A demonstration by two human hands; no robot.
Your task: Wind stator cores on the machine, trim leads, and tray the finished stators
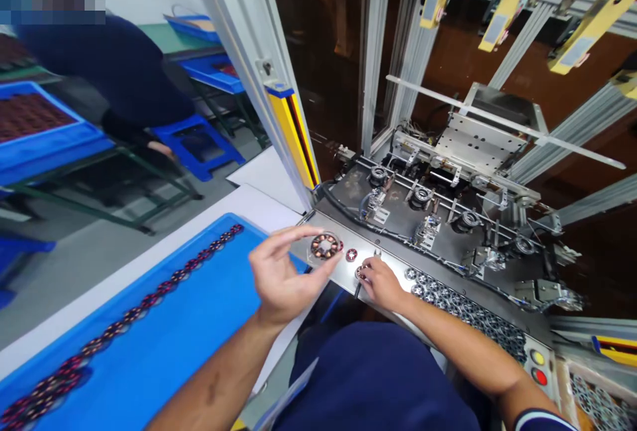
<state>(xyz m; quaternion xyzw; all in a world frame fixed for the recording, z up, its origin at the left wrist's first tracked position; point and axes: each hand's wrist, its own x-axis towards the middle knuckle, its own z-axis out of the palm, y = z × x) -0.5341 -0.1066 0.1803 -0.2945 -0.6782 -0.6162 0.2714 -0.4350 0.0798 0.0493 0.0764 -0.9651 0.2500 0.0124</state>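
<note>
I have the wound stator [326, 256] rim-pinched in my left hand [283, 278] above the steel desk [395, 266]; uneven finger pressure could drop it onto the loose red core [351, 255]; my right hand [383, 283] touches another core [359, 273] near the edge, whether gripping I cannot tell; a careless nudge might tip it off.

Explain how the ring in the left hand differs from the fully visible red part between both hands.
The ring is held in the left hand; the red part lies on the metal ledge. The ring looks larger and coppery; the red part, smaller and reddish. Both look round.
</note>
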